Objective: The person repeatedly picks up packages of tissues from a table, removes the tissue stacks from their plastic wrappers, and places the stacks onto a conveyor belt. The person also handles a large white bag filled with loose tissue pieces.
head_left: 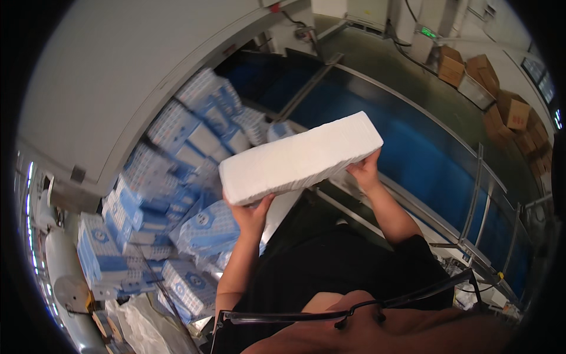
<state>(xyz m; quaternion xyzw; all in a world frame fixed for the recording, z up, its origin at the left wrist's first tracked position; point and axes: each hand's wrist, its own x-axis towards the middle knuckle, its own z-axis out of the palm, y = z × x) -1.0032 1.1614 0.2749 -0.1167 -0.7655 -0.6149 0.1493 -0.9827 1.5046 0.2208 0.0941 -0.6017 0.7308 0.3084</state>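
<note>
A long white block that looks like a stack of folded paper tissue (pixel 300 156) is held up in front of me, tilted with its right end higher. My left hand (pixel 250 215) grips its left end from below, thumb on the near side. Around the right end my right hand (pixel 367 171) is closed, its fingers partly hidden beneath the block. Just left of the block lies a heap of blue-and-white printed plastic packs (pixel 197 138), some of them near my left forearm.
A blue conveyor belt (pixel 407 147) with metal rails runs from the middle back to the right. A large grey machine cabinet (pixel 130 71) overhangs the packs. Open cardboard boxes (pixel 512 112) stand at the far right. A film roll (pixel 65 277) sits at the left edge.
</note>
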